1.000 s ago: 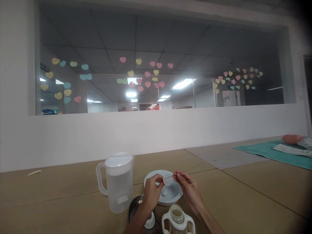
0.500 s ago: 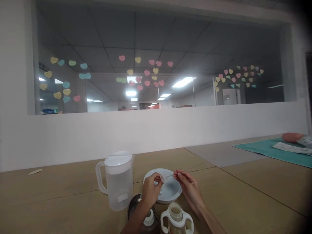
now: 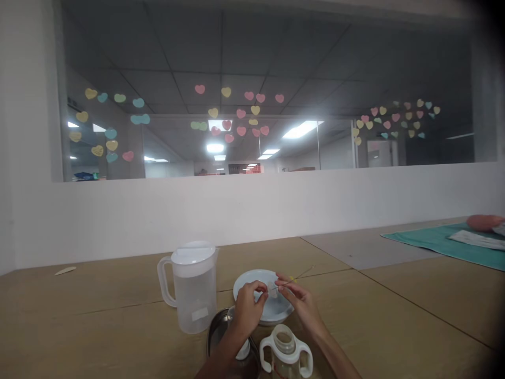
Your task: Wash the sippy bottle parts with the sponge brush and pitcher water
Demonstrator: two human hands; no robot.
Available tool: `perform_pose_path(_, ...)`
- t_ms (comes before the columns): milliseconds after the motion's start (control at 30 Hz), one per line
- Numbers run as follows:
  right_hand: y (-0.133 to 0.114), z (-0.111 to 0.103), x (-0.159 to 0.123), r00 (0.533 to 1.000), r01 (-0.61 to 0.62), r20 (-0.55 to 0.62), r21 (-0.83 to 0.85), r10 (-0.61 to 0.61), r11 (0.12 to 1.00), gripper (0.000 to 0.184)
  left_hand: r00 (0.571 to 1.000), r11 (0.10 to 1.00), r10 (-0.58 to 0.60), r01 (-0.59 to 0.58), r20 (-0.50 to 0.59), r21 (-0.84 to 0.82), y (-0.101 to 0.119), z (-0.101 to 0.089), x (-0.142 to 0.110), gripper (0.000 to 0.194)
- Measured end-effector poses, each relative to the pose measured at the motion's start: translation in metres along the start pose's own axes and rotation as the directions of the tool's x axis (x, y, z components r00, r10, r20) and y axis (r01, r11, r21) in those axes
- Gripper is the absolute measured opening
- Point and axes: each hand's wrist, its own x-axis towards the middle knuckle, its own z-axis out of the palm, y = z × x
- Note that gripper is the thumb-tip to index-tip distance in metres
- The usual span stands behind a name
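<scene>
Over a pale blue basin (image 3: 239,295), my left hand (image 3: 249,306) pinches a small translucent piece (image 3: 272,290) that looks like a bottle nipple. My right hand (image 3: 300,302) grips a thin rod (image 3: 303,273), like a slim wire-handled brush. One end of the rod meets the translucent piece; the other sticks out up and to the right. A small yellow bit shows by the right fingers. Below the hands stands an uncapped baby bottle (image 3: 284,351) with two white handles. Partly under my left forearm lies a metal tray (image 3: 213,337) holding a white-collared part (image 3: 243,351).
A translucent lidded pitcher (image 3: 195,295) stands left of the basin. A flat pale sliver (image 3: 65,270) lies far left on the wooden table (image 3: 118,331). At the right are a teal cloth (image 3: 426,243) and a reddish rounded object (image 3: 484,221). A wall with a window closes off the back.
My right hand has come closer to the left, bringing the rod further into the translucent piece. The rod now points more steeply up to the right. The view has shifted slightly.
</scene>
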Motion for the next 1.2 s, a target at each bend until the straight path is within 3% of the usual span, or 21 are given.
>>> perform_pose_path(133, 0.0, 0.003, -0.002, 0.996, 0.008, 0.084, -0.046, -0.004, 0.999, 0.034, 1.0, 1.0, -0.003, 0.003, 0.03, -0.002, 0.0, 0.002, 0.0, 0.021)
perform_pose_path(333, 0.004, 0.006, -0.002, 0.98, 0.129, 0.177, -0.207, -0.092, 0.97, 0.036, 0.999, 0.983, 0.03, -0.027, 0.013, -0.182, -0.003, 0.01, -0.003, 0.021)
perform_pose_path(467, 0.002, 0.004, -0.002, 0.969, 0.129, 0.236, -0.212, -0.077, 0.969, 0.04, 1.0, 0.969, 0.016, -0.015, 0.004, -0.246, -0.012, 0.012, -0.004, 0.021)
perform_pose_path(633, -0.005, 0.002, -0.003, 0.973, 0.143, 0.204, -0.159, -0.109, 0.977, 0.04, 0.999, 0.944, 0.012, 0.006, 0.051, -0.331, -0.017, 0.01, -0.002, 0.025)
perform_pose_path(867, -0.006, 0.006, -0.005, 0.943, 0.315, 0.229, -0.377, -0.242, 0.871, 0.036, 0.998, 0.907, 0.021, 0.003, 0.052, -0.421, -0.022, 0.016, -0.001, 0.029)
perform_pose_path(1033, 0.0, 0.004, -0.004, 0.94, 0.321, 0.253, -0.422, -0.23, 0.848, 0.038, 0.999, 0.903, 0.01, 0.006, 0.036, -0.43, -0.024, 0.02, -0.003, 0.026)
perform_pose_path(1200, -0.002, 0.004, -0.004, 0.946, 0.28, 0.264, -0.382, -0.186, 0.881, 0.036, 0.994, 0.929, 0.057, -0.019, 0.092, -0.369, -0.022, 0.015, -0.002, 0.022)
